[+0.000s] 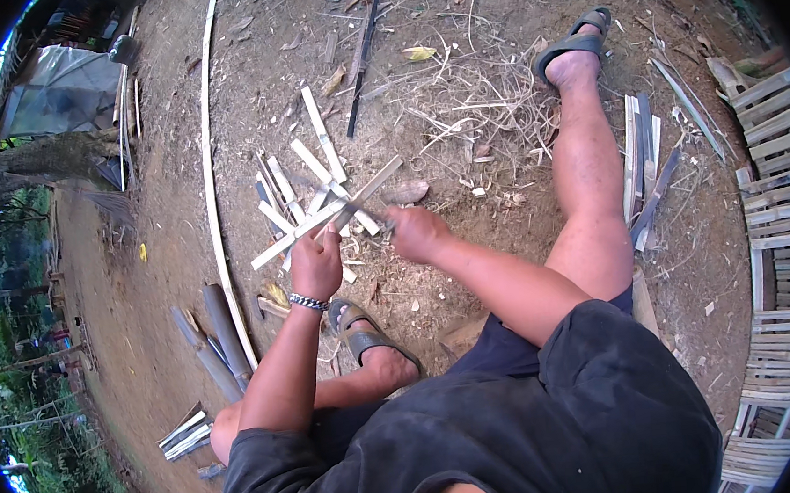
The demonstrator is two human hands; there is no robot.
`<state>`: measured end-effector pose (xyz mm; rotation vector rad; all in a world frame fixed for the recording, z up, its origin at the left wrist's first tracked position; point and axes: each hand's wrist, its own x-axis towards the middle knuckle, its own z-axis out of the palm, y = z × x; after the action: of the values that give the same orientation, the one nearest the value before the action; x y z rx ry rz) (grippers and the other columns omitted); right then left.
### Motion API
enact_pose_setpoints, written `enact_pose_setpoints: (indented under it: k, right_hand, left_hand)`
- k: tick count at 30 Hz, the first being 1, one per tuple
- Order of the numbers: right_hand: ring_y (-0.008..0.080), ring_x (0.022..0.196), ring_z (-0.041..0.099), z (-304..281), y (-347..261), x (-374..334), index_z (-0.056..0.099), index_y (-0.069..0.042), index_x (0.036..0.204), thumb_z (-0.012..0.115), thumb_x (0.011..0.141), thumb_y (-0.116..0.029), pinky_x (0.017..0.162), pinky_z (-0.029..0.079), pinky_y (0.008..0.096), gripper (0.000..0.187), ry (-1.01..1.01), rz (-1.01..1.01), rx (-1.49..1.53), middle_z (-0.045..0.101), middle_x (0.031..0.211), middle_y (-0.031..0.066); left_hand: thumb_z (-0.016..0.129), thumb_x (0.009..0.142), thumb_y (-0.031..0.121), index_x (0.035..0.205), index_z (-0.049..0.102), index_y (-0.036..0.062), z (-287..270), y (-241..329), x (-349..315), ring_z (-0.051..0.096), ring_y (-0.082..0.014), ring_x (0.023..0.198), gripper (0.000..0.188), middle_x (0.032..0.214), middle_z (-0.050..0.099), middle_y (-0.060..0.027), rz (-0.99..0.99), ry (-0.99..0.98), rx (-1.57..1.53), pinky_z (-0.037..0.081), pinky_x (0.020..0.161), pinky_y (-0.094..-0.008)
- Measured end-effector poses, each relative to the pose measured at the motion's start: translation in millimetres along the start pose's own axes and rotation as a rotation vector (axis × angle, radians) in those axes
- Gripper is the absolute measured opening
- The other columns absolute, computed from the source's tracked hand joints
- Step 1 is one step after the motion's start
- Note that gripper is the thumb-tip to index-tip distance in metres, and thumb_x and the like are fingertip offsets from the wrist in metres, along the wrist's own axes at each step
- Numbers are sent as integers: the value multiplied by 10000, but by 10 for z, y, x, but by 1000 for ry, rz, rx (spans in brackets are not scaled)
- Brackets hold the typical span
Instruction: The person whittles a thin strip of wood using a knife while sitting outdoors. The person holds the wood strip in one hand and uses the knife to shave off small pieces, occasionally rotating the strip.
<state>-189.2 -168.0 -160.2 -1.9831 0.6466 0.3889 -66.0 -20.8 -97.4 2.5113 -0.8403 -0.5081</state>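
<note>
My left hand [318, 264], with a chain bracelet at its wrist, is closed on a pale bamboo strip [382, 178] that slants up to the right. My right hand [418, 234] is a fist around a knife [385, 226]. Its handle is mostly hidden in the fingers, and its blade is smeared by motion, crossing close to the strip just beyond my left hand. Whether blade and strip touch, I cannot tell. Under and beyond the hands, several cut bamboo strips [323, 135] lie crossed in a loose pile on the dirt.
Thin shavings [487, 112] are heaped by my outstretched right leg. Bamboo pieces lie in a bundle [636, 155] right of that leg, with more split lengths [224, 332] at left. One long pale strip [208, 141] runs along the ground. A slatted bamboo structure [777, 213] stands at far right.
</note>
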Motion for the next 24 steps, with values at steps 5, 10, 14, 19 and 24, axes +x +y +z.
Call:
enact_pose_setpoints:
  k: [5, 10, 14, 19, 24]
  right_hand:
    - [296, 1032, 679, -77, 111, 121, 575, -68, 1229, 473, 899, -32, 878, 546, 428, 348, -11, 92, -7, 676, 1124, 162]
    - [294, 960, 692, -66, 257, 133, 562, -110, 1301, 479, 926, -46, 834, 555, 427, 390, 30, 95, 29, 683, 1094, 165]
    - [216, 809, 675, 0, 691, 365, 526, -135, 1376, 520, 909, -66, 673, 556, 342, 472, 145, 71, -166, 687, 988, 130]
    - [287, 915, 687, -87, 265, 117, 552, -91, 1338, 562, 869, -79, 826, 556, 390, 470, -2, 24, -89, 690, 1008, 148]
    - [358, 1009, 674, -114, 638, 223, 588, -79, 1243, 515, 937, -130, 892, 541, 438, 319, 66, 183, 8, 680, 1091, 228]
  left_hand:
    - [535, 983, 295, 809, 685, -23, 63, -98, 88, 634, -371, 628, 393, 656, 641, -214, -22, 49, -39, 492, 634, -432]
    - [550, 974, 311, 791, 689, -18, 55, -16, 117, 633, -327, 591, 401, 615, 625, -180, 13, 74, -14, 491, 616, -419]
    - [555, 976, 311, 824, 696, -16, 56, -28, 210, 649, -311, 577, 387, 636, 653, -177, -179, 45, -114, 499, 595, -416]
    - [547, 983, 318, 829, 697, -23, 59, -60, 219, 643, -271, 525, 403, 604, 641, -160, -106, 64, -102, 501, 583, -390]
    - [540, 991, 300, 801, 685, -32, 46, -31, 225, 635, -238, 501, 409, 569, 626, -138, -76, 66, -132, 499, 564, -369]
